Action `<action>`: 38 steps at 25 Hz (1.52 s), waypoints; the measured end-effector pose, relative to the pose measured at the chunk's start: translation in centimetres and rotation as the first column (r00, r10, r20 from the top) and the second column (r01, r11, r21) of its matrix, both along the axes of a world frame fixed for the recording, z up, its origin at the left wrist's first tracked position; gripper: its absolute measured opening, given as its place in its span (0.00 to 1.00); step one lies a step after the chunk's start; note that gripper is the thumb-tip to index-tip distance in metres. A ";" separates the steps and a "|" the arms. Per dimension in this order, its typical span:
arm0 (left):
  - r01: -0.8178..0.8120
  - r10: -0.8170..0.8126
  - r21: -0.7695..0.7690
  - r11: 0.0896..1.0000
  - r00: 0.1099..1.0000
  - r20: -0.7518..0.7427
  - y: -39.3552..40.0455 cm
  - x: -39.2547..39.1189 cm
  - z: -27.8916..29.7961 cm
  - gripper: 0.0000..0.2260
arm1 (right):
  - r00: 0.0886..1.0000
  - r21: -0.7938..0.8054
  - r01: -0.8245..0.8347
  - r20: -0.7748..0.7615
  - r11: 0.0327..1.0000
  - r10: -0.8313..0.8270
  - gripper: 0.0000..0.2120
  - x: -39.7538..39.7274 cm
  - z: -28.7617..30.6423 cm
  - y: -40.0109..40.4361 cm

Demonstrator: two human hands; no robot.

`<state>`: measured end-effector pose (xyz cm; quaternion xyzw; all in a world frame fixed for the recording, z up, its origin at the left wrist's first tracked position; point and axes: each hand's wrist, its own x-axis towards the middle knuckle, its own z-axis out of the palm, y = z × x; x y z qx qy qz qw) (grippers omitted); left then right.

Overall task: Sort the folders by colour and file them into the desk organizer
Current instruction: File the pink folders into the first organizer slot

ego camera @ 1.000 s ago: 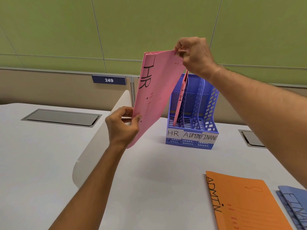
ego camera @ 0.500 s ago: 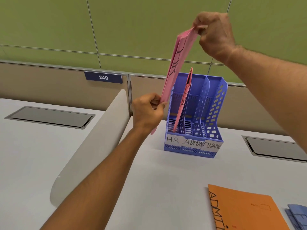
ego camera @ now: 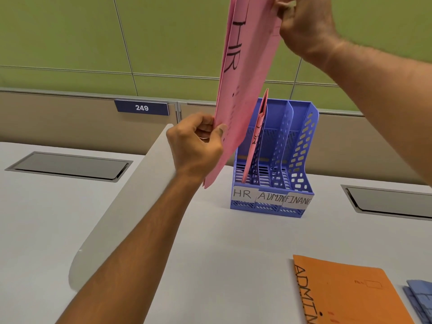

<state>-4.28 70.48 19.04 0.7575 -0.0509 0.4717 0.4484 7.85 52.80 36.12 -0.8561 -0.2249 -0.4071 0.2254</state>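
A pink folder [ego camera: 247, 73] marked HR hangs nearly upright in the air, just left of and above the blue desk organizer [ego camera: 301, 160]. My right hand [ego camera: 304, 22] pinches its top edge. My left hand [ego camera: 196, 143] grips its lower left edge. The organizer has three slots labelled HR, ADMIN and FINANC. A second pink folder [ego camera: 258, 136] stands tilted in the HR slot. An orange ADMIN folder [ego camera: 350, 291] lies flat on the desk at the lower right, with blue folders [ego camera: 420, 300] beside it at the frame edge.
A white curved divider [ego camera: 121, 206] runs along the desk to the left of the organizer. Two grey cable hatches [ego camera: 67, 166] [ego camera: 388, 202] are set into the desk. A partition with a sign 249 [ego camera: 141, 108] stands behind.
Both hands have raised the pink HR folder and turned it from slanted to nearly upright, bringing it closer to the organizer's left slot.
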 end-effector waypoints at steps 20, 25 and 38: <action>0.184 -0.181 -0.006 0.983 0.959 -0.217 -5.1 9.7 -5.6 0.07 | 0.999 -0.245 0.032 -0.005 0.969 -0.034 0.12 6.2 -4.1 -1.6; 0.205 -0.201 -0.010 0.979 0.948 -0.246 -5.6 10.6 -6.4 0.07 | 1.000 -0.256 0.012 -0.013 0.967 -0.016 0.12 6.8 -5.7 -1.8; 0.133 -0.008 0.240 0.962 0.888 -0.460 -4.8 9.8 -9.6 0.21 | 0.985 -0.518 -0.031 -0.163 0.855 -0.063 0.06 5.1 -11.3 -2.5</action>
